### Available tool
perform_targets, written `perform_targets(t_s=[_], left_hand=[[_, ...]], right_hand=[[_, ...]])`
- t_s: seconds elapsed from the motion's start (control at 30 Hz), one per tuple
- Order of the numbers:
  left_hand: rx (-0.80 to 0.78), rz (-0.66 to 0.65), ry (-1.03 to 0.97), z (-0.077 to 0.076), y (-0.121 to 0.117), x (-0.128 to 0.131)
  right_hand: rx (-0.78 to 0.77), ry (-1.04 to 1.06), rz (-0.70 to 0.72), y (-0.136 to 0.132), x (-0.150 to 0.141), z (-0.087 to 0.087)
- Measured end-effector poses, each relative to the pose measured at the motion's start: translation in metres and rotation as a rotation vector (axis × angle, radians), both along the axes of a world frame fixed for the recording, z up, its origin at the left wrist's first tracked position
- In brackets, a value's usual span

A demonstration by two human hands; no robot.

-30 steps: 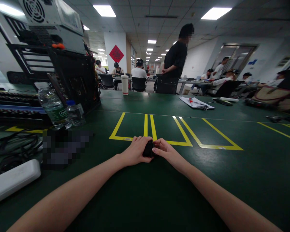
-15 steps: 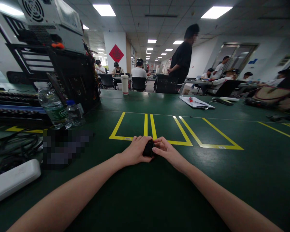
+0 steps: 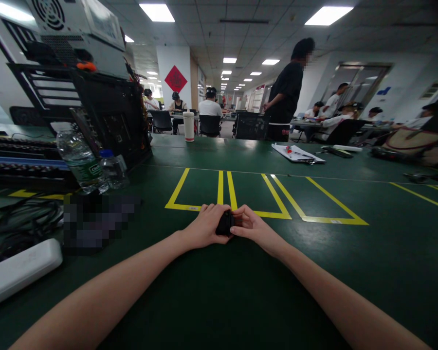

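Observation:
A small black block-like object (image 3: pixel 224 224) is between my hands, just in front of the yellow tape lines on the green table (image 3: pixel 219 291). My left hand (image 3: pixel 207 226) wraps round its left side, thumb at the near edge and fingers over the far side. From the right, my right hand (image 3: pixel 250 224) pinches its edge between thumb and fingers. Much of the object is covered by my fingers, and its exact kind cannot be made out.
At left stand an open computer case (image 3: pixel 109 112), a large water bottle (image 3: pixel 78 158) and a smaller blue-capped bottle (image 3: pixel 113 170). Nearer lie black cables (image 3: pixel 22 223) and a white power strip (image 3: pixel 24 272). Farther back are a white cup (image 3: pixel 189 126) and a clipboard (image 3: pixel 295 153). People sit and stand beyond.
My hands stay almost in place round the black object, with only a slight shift of the right fingers. In the background, the standing person in black has moved to the right.

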State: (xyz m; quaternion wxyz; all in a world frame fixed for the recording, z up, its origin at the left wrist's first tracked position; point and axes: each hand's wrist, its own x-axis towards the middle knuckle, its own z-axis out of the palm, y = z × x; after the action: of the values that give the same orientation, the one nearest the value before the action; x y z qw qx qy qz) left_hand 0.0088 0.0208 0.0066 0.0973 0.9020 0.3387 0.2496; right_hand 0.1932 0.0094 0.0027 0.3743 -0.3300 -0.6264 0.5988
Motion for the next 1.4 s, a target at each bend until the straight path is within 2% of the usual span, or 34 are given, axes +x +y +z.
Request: perform_targets(t_s=[0.23, 0.4, 0.7, 0.93, 1.17, 1.4], left_hand=[[0.006, 0.012, 0.018, 0.0013, -0.0008, 0.0002], [-0.011, -0.001, 0.009, 0.0010, -0.0010, 0.0003], [-0.030, 0.014, 0.003, 0.0006, -0.0006, -0.0006], [-0.026, 0.000, 0.002, 0.0027, -0.0016, -0.0007], [-0.023, 0.003, 0.011, 0.0030, -0.0021, -0.0007], [-0.021, 0.004, 0.004, -0.0002, -0.0002, -0.0005]], right_hand=[[0.012, 0.001, -0.055, 0.0022, -0.0031, -0.0030], [-0.020, -0.114, -0.084, 0.0035, -0.0012, -0.0039], [0.006, -0.067, 0.043, 0.0026, 0.0008, 0.0024], [0.036, -0.087, -0.049, 0.0019, -0.0016, -0.0008], [0.011, -0.117, -0.060, 0.0058, -0.0011, -0.0045], [0.065, -0.052, 0.021, 0.0044, -0.0005, -0.0049]])
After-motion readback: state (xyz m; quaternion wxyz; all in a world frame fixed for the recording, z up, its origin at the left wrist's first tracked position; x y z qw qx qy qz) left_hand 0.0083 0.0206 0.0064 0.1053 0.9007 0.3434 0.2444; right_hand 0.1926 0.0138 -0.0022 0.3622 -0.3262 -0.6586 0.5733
